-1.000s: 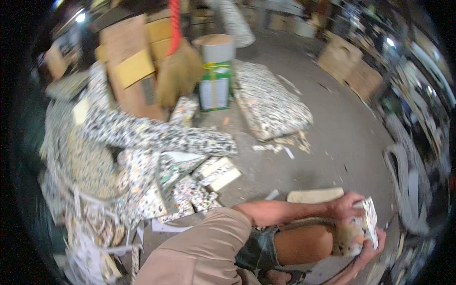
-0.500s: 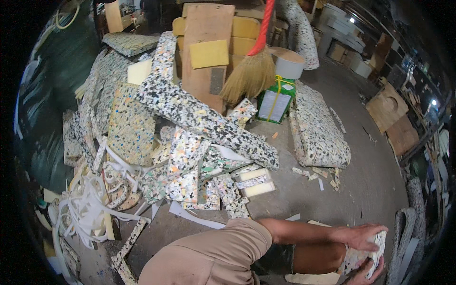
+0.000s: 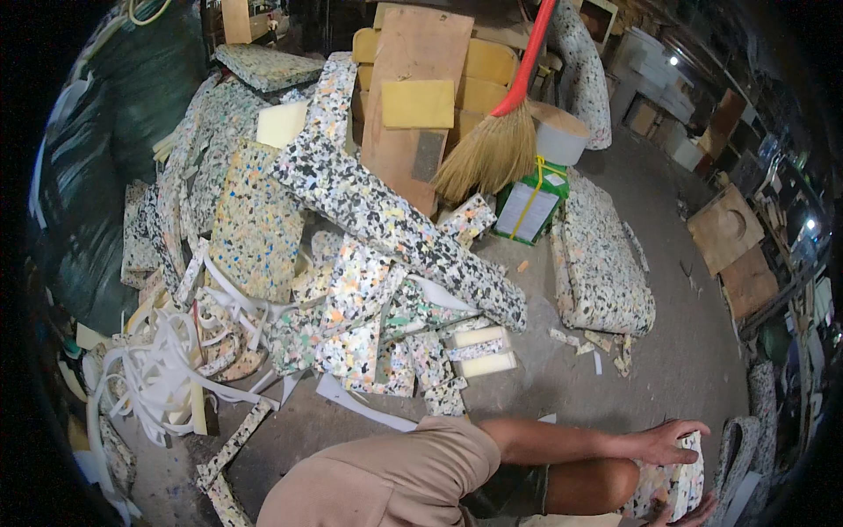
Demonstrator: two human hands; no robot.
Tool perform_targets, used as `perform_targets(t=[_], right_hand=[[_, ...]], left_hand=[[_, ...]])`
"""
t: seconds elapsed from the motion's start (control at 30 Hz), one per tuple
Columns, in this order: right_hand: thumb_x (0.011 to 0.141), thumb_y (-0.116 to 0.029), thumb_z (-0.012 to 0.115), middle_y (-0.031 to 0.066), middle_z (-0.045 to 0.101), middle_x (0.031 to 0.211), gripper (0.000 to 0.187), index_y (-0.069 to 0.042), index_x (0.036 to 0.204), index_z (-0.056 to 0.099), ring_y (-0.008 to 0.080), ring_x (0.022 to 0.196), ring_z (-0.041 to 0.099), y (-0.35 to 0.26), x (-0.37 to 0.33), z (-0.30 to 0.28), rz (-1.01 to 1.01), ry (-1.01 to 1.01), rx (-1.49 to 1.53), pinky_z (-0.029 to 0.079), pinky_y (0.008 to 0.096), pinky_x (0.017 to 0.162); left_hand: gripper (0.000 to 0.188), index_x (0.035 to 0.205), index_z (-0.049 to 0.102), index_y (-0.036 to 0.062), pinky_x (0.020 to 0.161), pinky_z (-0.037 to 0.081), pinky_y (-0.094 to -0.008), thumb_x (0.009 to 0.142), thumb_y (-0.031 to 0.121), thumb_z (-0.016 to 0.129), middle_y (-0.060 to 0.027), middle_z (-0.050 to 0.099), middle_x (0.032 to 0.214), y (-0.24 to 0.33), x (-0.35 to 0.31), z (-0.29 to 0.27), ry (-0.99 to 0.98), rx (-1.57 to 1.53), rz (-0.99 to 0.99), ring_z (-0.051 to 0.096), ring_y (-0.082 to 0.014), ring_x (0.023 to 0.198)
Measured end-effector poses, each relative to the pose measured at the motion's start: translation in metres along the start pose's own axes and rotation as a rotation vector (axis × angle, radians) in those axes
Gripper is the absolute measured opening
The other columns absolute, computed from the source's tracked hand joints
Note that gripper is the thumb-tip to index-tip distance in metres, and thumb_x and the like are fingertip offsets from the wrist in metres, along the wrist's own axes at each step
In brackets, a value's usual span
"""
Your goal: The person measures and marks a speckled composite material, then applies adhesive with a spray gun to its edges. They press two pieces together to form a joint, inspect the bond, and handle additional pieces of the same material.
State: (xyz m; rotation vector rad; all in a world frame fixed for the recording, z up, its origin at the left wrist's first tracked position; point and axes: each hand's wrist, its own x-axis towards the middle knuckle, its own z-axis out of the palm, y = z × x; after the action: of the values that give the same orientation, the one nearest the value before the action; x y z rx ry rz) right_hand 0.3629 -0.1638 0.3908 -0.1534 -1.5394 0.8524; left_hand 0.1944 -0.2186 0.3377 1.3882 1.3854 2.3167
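Observation:
At the lower right, a thick slab of speckled rebonded foam (image 3: 688, 474) is held on edge between my two hands. My left hand (image 3: 667, 442) reaches past my bent knee and curls over the slab's far end. My right hand (image 3: 694, 514), partly cut off by the lower edge, grips the near end with its fingers. Another speckled foam piece (image 3: 645, 485) shows between the knee and the slab; how far it extends is hidden.
Speckled foam offcuts (image 3: 351, 281) and white foam strips (image 3: 158, 378) lie heaped ahead and left. A red-handled straw broom (image 3: 492, 145) leans behind, beside a green strapped package (image 3: 531, 206). A folded foam slab (image 3: 601, 263) lies on the floor, with wooden panels (image 3: 729, 224) at the right.
The view has shifted, so the heap sits slightly lower and farther right. My hands stay on the foam slab, which now shows more of its edge between them.

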Motion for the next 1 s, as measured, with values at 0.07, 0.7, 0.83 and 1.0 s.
perform_targets(t=[0.07, 0.7, 0.83, 1.0], right_hand=[[0.069, -0.049, 0.085, 0.0211, 0.063, 0.115, 0.087, 0.006, 0.127, 0.053, 0.0360, 0.103, 0.061, -0.002, -0.004, 0.000, -0.387, -0.160, -0.621, 0.052, 0.0461, 0.087], [0.082, -0.034, 0.080, 0.0186, 0.068, 0.097, 0.063, 0.002, 0.127, 0.053, 0.0287, 0.076, 0.064, 0.013, 0.002, -0.011, -0.165, -0.173, -0.388, 0.054, 0.0387, 0.065], [0.080, -0.042, 0.082, 0.0198, 0.068, 0.097, 0.072, 0.002, 0.129, 0.053, 0.0310, 0.077, 0.064, -0.005, 0.012, -0.011, -0.816, -0.056, -1.067, 0.055, 0.0414, 0.067], [0.074, -0.057, 0.081, 0.0224, 0.067, 0.105, 0.088, 0.006, 0.128, 0.054, 0.0379, 0.085, 0.064, -0.012, 0.010, -0.006, -0.177, -0.185, -0.476, 0.054, 0.0467, 0.079]], left_hand=[[0.066, 0.137, 0.047, 0.0012, 0.098, 0.045, -0.0379, 0.082, 0.028, 0.072, -0.0161, 0.060, 0.119, 0.002, -0.003, -0.008, 0.042, -0.027, -0.020, 0.057, -0.0247, 0.110], [0.087, 0.120, 0.052, -0.0049, 0.078, 0.049, -0.0395, 0.084, 0.075, 0.057, -0.0170, 0.063, 0.096, 0.015, 0.008, -0.010, 0.117, -0.076, 0.144, 0.061, -0.0220, 0.085], [0.086, 0.103, 0.060, -0.0038, 0.072, 0.048, -0.0356, 0.084, 0.080, 0.051, -0.0076, 0.064, 0.085, 0.016, 0.015, -0.006, 0.022, 0.021, 0.042, 0.056, -0.0153, 0.081], [0.077, 0.084, 0.058, -0.0024, 0.061, 0.044, -0.0350, 0.089, 0.074, 0.051, -0.0050, 0.055, 0.068, 0.016, 0.018, -0.005, -0.046, -0.052, -0.004, 0.050, -0.0114, 0.069]])
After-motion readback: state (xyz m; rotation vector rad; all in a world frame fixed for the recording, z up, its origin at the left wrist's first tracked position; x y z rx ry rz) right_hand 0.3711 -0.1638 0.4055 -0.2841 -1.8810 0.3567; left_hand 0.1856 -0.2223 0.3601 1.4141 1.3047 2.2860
